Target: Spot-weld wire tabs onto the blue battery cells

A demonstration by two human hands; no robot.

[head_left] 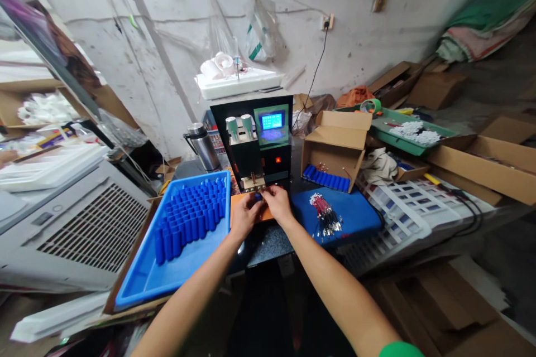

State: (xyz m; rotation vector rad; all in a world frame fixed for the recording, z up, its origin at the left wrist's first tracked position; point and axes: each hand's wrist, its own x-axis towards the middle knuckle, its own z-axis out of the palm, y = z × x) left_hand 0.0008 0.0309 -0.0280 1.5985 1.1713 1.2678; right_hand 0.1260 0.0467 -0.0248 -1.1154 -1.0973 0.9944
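Both hands meet under the electrodes of a black spot welder point(272, 170) with a lit screen. My left hand point(245, 215) is closed, thumb and fingers around a blue cylindrical battery cell point(258, 197), mostly hidden between the hands. My right hand point(277, 203) pinches at the cell's other side, right below the welder tips; whatever its fingertips hold is too small to make out. An orange block point(238, 206) lies beneath the hands. To the left, a blue tray point(190, 276) bears many upright blue cells point(190, 215). Red and black wire leads point(325, 215) lie to the right.
The leads rest on a blue pad point(360, 215). Behind it an open cardboard box point(335, 139) holds a row of blue cells point(326, 177). A steel flask point(203, 145) stands left of the welder. Farther right are a green tray point(406, 148) and a white plastic crate point(393, 212).
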